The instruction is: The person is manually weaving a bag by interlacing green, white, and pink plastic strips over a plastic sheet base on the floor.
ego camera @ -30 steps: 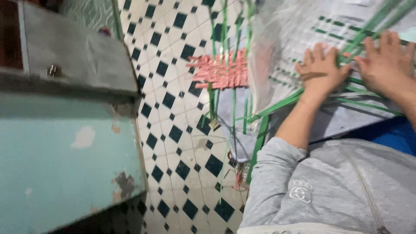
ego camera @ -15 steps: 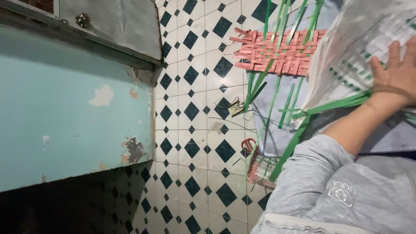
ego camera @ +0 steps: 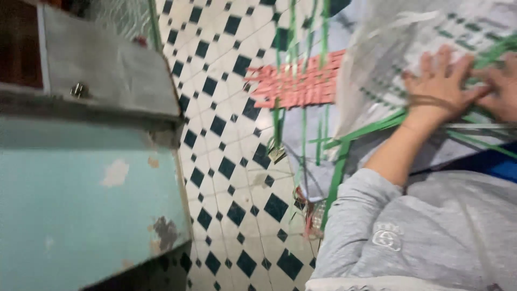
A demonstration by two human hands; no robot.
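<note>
The floor (ego camera: pixel 226 178), white tile with black diamonds, fills the middle of the view, with a pale turquoise wall (ego camera: pixel 81 205) and a grey door (ego camera: pixel 102 75) on the left. On the floor lies a woven mat (ego camera: pixel 299 83) of pink strips threaded with green bands (ego camera: pixel 334 178), and a clear plastic sheet (ego camera: pixel 388 64) over printed paper covers the work at the upper right. The person's grey sleeve (ego camera: pixel 420 231) runs up to the left hand (ego camera: pixel 439 89), which lies flat with fingers spread wide on the sheet, pressing down where several green bands cross; it grips nothing. The right hand (ego camera: pixel 498 86) is at the frame's edge just beside it, fingers laid on the same bands, though how far they are closed cannot be told. To do this step well, I judge the palms should keep the crossing bands pinned flat and parallel, so none slips or twists while a loose end is worked, and the pressure should sit close to the crossing itself. Against half a second ago, the view has swung so that the mat sits further left and more of the left hand shows, and the right hand has come into view.
</note>
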